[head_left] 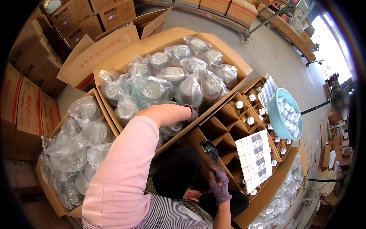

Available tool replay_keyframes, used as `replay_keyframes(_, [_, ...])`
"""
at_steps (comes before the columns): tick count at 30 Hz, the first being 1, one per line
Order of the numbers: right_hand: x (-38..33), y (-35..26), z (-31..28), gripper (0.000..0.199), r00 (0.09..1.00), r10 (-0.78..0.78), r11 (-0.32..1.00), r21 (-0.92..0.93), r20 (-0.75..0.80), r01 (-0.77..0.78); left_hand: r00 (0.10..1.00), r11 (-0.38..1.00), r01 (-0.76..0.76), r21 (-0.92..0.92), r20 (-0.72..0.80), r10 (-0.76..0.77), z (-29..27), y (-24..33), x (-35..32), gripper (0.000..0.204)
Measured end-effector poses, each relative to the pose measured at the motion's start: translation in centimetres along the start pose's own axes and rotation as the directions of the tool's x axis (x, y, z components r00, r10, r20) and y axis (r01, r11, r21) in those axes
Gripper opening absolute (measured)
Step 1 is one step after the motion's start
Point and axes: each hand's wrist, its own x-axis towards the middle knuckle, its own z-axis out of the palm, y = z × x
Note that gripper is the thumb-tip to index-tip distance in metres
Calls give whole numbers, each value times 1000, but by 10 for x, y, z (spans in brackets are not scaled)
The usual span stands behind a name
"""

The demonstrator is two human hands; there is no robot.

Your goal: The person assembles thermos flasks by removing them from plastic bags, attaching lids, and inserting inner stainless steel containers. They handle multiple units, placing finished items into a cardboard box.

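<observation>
My left hand (193,113), in a dark glove, reaches down inside the near right edge of a large open carton (228,45). Its fingers are hidden, so I cannot tell whether it grips anything. Around it stand several clear plastic-wrapped glass jars or bottles (190,91). My right hand (219,184), in a purple-grey glove, lies against the near wall of a divided carton (198,141), fingers extended and holding nothing visible. Close to it, a small bundle of dark cord (210,151) hangs over a divider. Several white-capped bottles (250,121) fill part of that carton.
A label sheet (254,160) lies across the dividers. A light-blue basin (281,131) of white caps sits on the carton's far right, beside a striped cloth (268,91). Wrapped items fill another carton (42,177) at left. Stacked boxes (30,110) and a loaded cart (228,26) stand beyond.
</observation>
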Motion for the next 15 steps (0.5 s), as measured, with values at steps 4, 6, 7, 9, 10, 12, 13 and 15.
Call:
replay_keyframes(4, [-9, 8, -8, 26, 995, 63, 998, -19, 71, -61, 997, 946, 76, -316, 36, -68, -61, 7, -52, 34])
replay_keyframes(6, [-12, 14, -15, 28, 996, 68, 998, -6, 62, -68, 969, 896, 174, -410, 233, -82, -120, 3, -84, 58])
replay_keyframes(7, [-14, 17, -19, 28, 995, 85, 996, 3, 45, -85, 990, 756, 9, -654, -99, -97, -142, -8, -119, 62])
replay_keyframes(9, [-14, 23, -25, 27, 990, 135, 990, 34, 41, -137, 847, 447, -319, -836, -463, -261, -169, -41, -173, 48])
replay_keyframes(10, [-12, 25, -27, 28, 990, 140, 989, 32, 35, -141, 748, 724, -242, -646, -599, -285, -175, -75, -192, 35])
replay_keyframes(12, [-8, 28, -27, 28, 991, 128, 991, 31, 33, -129, 669, 606, 178, -775, -357, -652, -144, -119, -210, 23])
replay_keyframes(13, [-6, 29, -26, 27, 993, 118, 993, 27, 25, -118, 641, 689, 535, -489, -296, -708, -119, -144, -215, 22])
replay_keyframes(15, [-1, 30, -25, 25, 994, 102, 995, -15, 48, -102, 681, 707, 707, 32, 243, -691, -59, -182, -196, 26])
